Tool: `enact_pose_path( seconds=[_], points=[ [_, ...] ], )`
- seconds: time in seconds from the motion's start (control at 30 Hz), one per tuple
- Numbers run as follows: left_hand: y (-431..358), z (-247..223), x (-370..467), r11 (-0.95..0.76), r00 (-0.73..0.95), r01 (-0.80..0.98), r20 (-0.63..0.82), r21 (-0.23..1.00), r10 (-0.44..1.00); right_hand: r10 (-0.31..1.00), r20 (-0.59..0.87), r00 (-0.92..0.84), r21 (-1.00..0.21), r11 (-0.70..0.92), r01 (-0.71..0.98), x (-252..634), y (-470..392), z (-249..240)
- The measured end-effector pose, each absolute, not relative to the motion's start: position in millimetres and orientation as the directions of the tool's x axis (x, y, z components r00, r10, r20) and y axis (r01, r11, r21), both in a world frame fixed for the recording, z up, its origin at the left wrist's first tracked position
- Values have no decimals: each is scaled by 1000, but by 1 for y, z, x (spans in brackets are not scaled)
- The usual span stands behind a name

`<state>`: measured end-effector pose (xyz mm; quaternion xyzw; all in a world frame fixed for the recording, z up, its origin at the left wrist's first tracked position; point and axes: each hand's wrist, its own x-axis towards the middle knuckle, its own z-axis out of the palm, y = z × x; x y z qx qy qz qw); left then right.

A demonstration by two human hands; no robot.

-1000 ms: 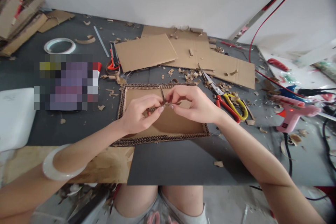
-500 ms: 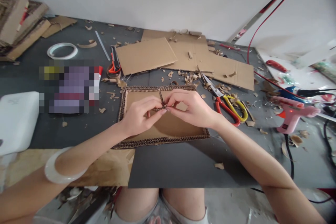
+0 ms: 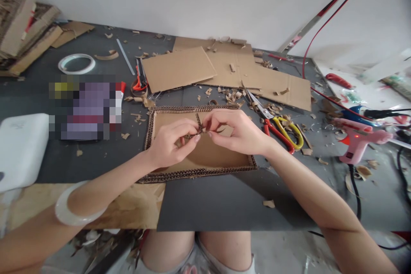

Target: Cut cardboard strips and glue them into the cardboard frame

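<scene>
A shallow cardboard tray (image 3: pixel 208 160) with raised corrugated walls lies on the dark table. Above its middle, my left hand (image 3: pixel 175 141) pinches a thin strip of corrugated cardboard (image 3: pixel 199 122), one end of which points up toward the tray's far wall. Close beside it on the right, my right hand (image 3: pixel 233 132) has thumb and fingers closed on the same strip, and a thin piece shows between them. The fingertips partly hide the strip.
Red-and-yellow-handled scissors (image 3: pixel 272 122) lie right of the tray, and a pink glue gun (image 3: pixel 356 139) further right. Cardboard sheets (image 3: pixel 180 68) and scraps lie behind. At the left are an orange cutter (image 3: pixel 138 79), a tape roll (image 3: pixel 76 64) and a white box (image 3: pixel 24 150).
My fingertips have moved slightly apart, with the right hand's a little further right. More of the strip now shows between and inside my fingers.
</scene>
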<state>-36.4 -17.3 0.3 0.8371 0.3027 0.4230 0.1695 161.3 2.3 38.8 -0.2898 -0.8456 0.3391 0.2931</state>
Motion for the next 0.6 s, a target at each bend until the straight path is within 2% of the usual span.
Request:
enact_pose_path(
  seconds=[0.6],
  points=[
    [-16, -2, -35, -740, 441, 394, 594, 546, 673, 659, 345, -668, -674, 670, 312, 159, 1, 35]
  ],
)
